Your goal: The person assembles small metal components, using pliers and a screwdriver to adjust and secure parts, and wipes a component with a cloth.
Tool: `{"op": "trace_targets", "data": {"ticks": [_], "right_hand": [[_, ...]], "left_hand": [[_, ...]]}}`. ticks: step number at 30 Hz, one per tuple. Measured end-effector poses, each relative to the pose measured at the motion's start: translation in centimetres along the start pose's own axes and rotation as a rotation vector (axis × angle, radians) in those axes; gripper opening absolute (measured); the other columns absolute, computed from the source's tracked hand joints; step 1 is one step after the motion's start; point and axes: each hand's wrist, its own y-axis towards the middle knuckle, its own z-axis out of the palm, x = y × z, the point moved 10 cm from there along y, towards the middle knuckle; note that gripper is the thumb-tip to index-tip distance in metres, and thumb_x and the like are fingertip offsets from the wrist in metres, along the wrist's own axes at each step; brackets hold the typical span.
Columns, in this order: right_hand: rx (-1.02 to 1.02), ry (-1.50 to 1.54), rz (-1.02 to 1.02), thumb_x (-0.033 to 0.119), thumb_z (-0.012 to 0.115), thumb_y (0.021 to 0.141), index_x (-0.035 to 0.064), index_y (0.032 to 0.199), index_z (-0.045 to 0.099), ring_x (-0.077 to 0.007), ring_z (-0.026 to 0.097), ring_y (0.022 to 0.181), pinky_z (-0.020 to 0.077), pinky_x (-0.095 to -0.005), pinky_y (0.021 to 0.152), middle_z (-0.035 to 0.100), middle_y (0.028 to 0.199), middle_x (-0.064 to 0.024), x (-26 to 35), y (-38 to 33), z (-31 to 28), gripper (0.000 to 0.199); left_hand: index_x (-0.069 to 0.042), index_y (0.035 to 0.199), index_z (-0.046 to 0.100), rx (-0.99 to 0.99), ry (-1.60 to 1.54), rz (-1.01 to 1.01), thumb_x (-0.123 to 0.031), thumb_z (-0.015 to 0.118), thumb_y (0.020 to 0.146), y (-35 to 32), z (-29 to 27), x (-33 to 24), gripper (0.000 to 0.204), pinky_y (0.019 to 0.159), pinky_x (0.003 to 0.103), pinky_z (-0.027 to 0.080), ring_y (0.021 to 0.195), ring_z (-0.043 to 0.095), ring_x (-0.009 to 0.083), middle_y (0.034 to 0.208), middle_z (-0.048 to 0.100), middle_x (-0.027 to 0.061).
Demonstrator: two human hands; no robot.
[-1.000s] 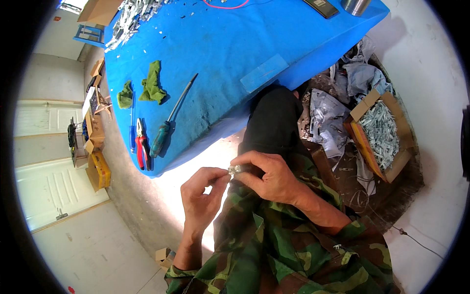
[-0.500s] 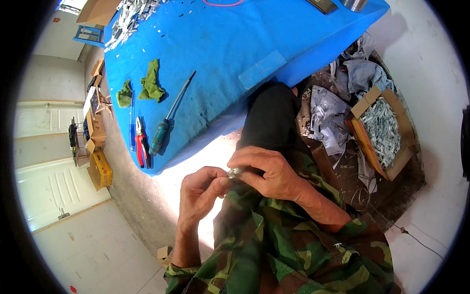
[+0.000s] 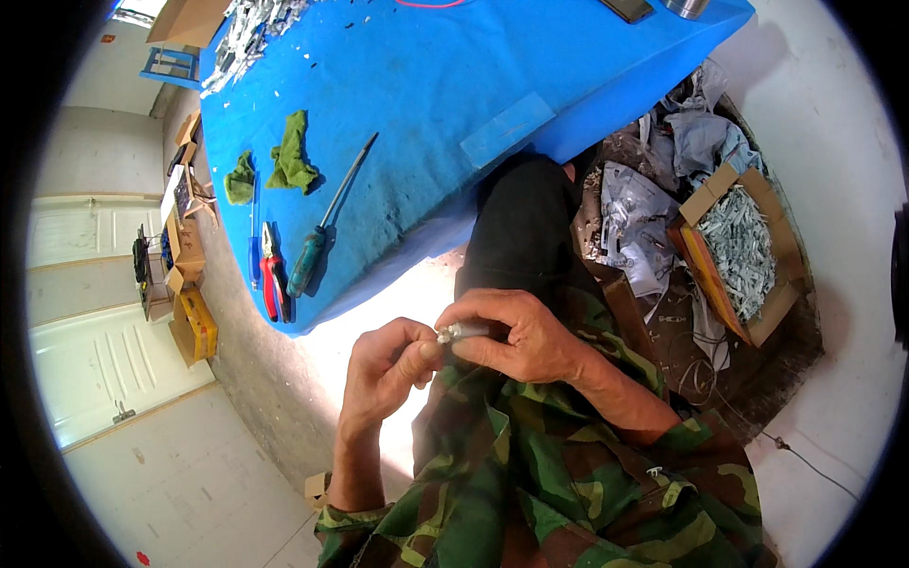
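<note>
Above my lap, my right hand [image 3: 532,343] grips a small silvery cylindrical metal piece [image 3: 468,330] between thumb and fingers. Its pale, knobby end points left. There my left hand [image 3: 386,367] pinches, thumb against index finger, touching that end; whether it holds a separate small part is hidden by the fingertips. Beyond my left hand, on the blue-covered table [image 3: 417,104], lie red-handled pliers [image 3: 273,275], a screwdriver with a teal handle [image 3: 309,257] and a thinner one with a blue handle [image 3: 254,260].
Two green cloths [image 3: 294,156] lie near the tools. Silvery strips [image 3: 248,43] are heaped at the table's far left. Right of my leg, an open carton [image 3: 739,251] holds more strips, beside plastic bags [image 3: 632,222]. A phone [image 3: 627,8] and metal cup [image 3: 686,7] stand far right.
My fingers have shifted slightly, and more of the metal cylinder now shows between my right thumb and index finger. The left fingertips have moved a little left. The tools stay put.
</note>
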Motion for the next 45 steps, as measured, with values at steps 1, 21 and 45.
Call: {"op": "trace_targets", "data": {"ticks": [1,21,45], "right_hand": [[-0.003,0.004,0.021,0.006,0.074,0.094,-0.0003,0.122,0.069,-0.0197,0.068,0.088,0.0539,-0.0322,0.078,0.072,0.102,-0.0118,-0.2,0.0,0.0,0.030],[0.015,-0.016,0.106,0.005,0.073,0.095,0.0002,0.121,0.068,-0.0206,0.071,0.091,0.0552,-0.0329,0.080,0.073,0.102,-0.0128,-0.1,0.3,-0.1,0.027],[-0.003,-0.442,-0.269,0.005,0.077,0.090,0.0000,0.116,0.066,-0.0368,0.070,0.084,0.0561,-0.0428,0.073,0.070,0.096,-0.0170,2.0,-0.1,1.4,0.029]], "left_hand": [[0.001,0.097,0.067,-0.012,-0.035,-0.007,-0.027,0.073,0.105,0.0,0.0,0.2,0.030,0.052,0.023,0.046,0.059,0.057,0.0073,0.075,0.068,0.0061],[0.002,0.099,0.068,-0.072,0.029,-0.028,-0.026,0.074,0.104,-0.1,0.0,0.9,0.029,0.056,0.024,0.052,0.064,0.063,0.0104,0.080,0.071,0.0090],[-0.001,0.088,0.070,0.087,0.101,-0.169,-0.021,0.071,0.105,-0.6,-1.1,0.4,0.026,0.055,0.024,0.043,0.062,0.055,0.0055,0.071,0.066,-0.0013]]}}
